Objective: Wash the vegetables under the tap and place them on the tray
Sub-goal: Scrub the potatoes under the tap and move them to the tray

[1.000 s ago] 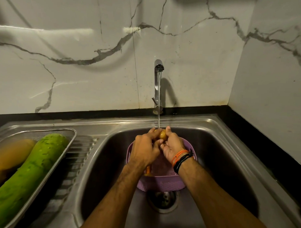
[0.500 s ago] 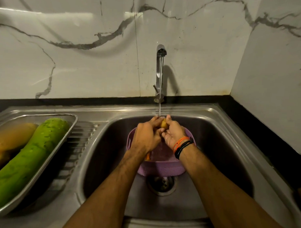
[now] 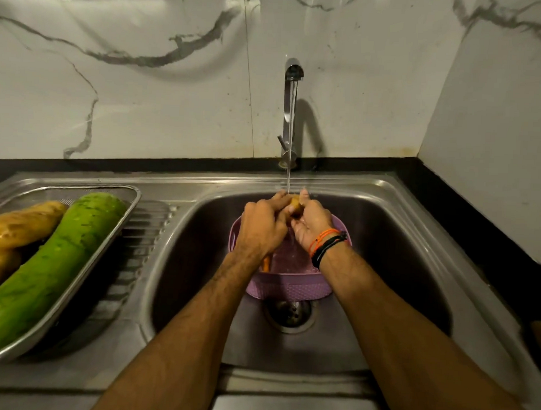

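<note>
A small yellow-brown vegetable [image 3: 295, 204] sits under the running stream from the steel tap [image 3: 292, 83]. My left hand [image 3: 262, 226] and my right hand [image 3: 311, 224] both hold it between their fingers, above a purple plastic basket [image 3: 291, 285] standing in the sink basin [image 3: 384, 254]. An orange vegetable [image 3: 265, 263] shows inside the basket under my left wrist. On the drainboard at the left stands a steel tray [image 3: 131, 206] carrying a long green gourd [image 3: 55, 268] and yellow-brown vegetables [image 3: 20, 223].
The sink drain [image 3: 290, 316] lies just in front of the basket. Marble walls close off the back and the right side. A black counter strip [image 3: 465, 217] runs behind and to the right of the sink.
Both hands have stayed together on the vegetable under the stream, fingers shifting slightly. The view has tilted down, so the sink and tray appear higher in the frame.
</note>
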Motion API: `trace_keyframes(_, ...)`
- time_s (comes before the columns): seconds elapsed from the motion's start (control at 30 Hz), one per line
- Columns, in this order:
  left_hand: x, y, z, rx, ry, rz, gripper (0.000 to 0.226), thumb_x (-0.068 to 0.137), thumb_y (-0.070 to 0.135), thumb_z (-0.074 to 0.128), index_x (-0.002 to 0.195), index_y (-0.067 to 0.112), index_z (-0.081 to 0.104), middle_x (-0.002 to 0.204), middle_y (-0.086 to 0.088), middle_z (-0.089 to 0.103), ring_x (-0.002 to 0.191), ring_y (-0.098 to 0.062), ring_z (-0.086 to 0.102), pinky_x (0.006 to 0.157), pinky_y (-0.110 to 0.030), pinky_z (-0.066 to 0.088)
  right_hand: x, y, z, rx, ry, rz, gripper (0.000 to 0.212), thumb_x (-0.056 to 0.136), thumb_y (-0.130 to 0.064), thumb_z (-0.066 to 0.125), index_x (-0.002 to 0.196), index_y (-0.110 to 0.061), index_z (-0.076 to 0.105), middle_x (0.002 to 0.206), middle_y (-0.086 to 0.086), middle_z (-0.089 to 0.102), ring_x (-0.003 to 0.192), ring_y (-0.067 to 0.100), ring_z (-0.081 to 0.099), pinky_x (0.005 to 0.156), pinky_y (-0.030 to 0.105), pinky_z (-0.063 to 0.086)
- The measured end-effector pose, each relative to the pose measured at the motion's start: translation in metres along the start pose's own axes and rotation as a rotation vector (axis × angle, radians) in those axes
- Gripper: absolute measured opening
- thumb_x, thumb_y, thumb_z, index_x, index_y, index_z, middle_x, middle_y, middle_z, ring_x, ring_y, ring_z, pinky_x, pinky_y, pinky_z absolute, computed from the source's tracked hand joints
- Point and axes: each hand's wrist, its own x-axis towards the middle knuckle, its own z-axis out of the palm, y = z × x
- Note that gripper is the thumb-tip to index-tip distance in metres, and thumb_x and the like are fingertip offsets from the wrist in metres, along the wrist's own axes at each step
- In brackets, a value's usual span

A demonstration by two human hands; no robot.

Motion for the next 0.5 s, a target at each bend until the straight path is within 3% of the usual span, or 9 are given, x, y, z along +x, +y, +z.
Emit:
trace_keyframes(0.07, 0.000, 0.008, 0.001, -0.066, -0.031, 0.004, 0.035, 0.105, 0.035, 0.044, 0.126, 0.017, 0.065, 0.124, -0.003, 0.067, 0.114, -0.015, 0.061, 0.105, -0.032, 0.044, -0.002, 0.003, 0.000, -0.077, -0.007, -0.054, 0.018, 0.097, -0.012, 0.058, 0.098, 0.003, 0.068, 0.085, 0.015, 0.071, 0.076, 0.024, 0.069, 0.058, 0.030, 0.059)
trace_keyframes(0.13, 0.005, 0.013, 0.006, -0.136, -0.033, -0.048, 0.040, 0.106, 0.040, 0.034, 0.120, 0.014, 0.062, 0.117, -0.004, 0.064, 0.107, -0.016, 0.058, 0.100, -0.037, 0.046, -0.002, 0.010, 0.003, -0.147, -0.003, -0.140, 0.016, 0.092, -0.007, 0.061, 0.100, 0.002, 0.072, 0.093, 0.016, 0.073, 0.092, 0.029, 0.070, 0.082, 0.040, 0.059)
trace_keyframes(0.2, 0.015, 0.016, 0.011, -0.227, -0.037, -0.163, 0.045, 0.107, 0.043, 0.027, 0.121, 0.014, 0.058, 0.123, -0.005, 0.061, 0.113, -0.018, 0.055, 0.101, -0.037, 0.043, -0.008, 0.014, 0.009, -0.191, -0.018, -0.212, 0.022, 0.091, -0.003, 0.060, 0.110, 0.000, 0.071, 0.107, 0.018, 0.072, 0.102, 0.030, 0.069, 0.094, 0.043, 0.055)
trace_keyframes(0.3, 0.030, 0.023, 0.013, -0.412, -0.016, -0.278, 0.053, 0.106, 0.048, 0.021, 0.116, 0.012, 0.059, 0.119, -0.004, 0.060, 0.110, -0.019, 0.055, 0.100, -0.033, 0.042, -0.010, 0.015, 0.012, -0.207, -0.024, -0.292, 0.021, 0.093, -0.004, 0.059, 0.110, -0.005, 0.072, 0.105, 0.010, 0.073, 0.100, 0.019, 0.069, 0.093, 0.031, 0.055)
trace_keyframes(0.37, 0.030, 0.028, 0.018, -0.497, 0.005, -0.259, 0.059, 0.106, 0.049, 0.020, 0.112, 0.007, 0.061, 0.117, -0.011, 0.063, 0.111, -0.023, 0.058, 0.105, -0.042, 0.045, -0.009, 0.012, 0.009, -0.251, -0.027, -0.335, 0.019, 0.092, -0.005, 0.057, 0.103, -0.007, 0.072, 0.101, 0.008, 0.073, 0.099, 0.018, 0.069, 0.091, 0.028, 0.054)
trace_keyframes(0.5, 0.019, 0.026, 0.028, -0.545, 0.011, -0.282, 0.072, 0.093, 0.065, 0.023, 0.118, 0.013, 0.065, 0.121, -0.008, 0.065, 0.116, -0.019, 0.059, 0.108, -0.043, 0.044, -0.001, 0.012, -0.002, -0.358, -0.060, -0.345, 0.030, 0.092, -0.008, 0.053, 0.119, -0.003, 0.067, 0.113, 0.015, 0.070, 0.108, 0.023, 0.066, 0.089, 0.026, 0.055)
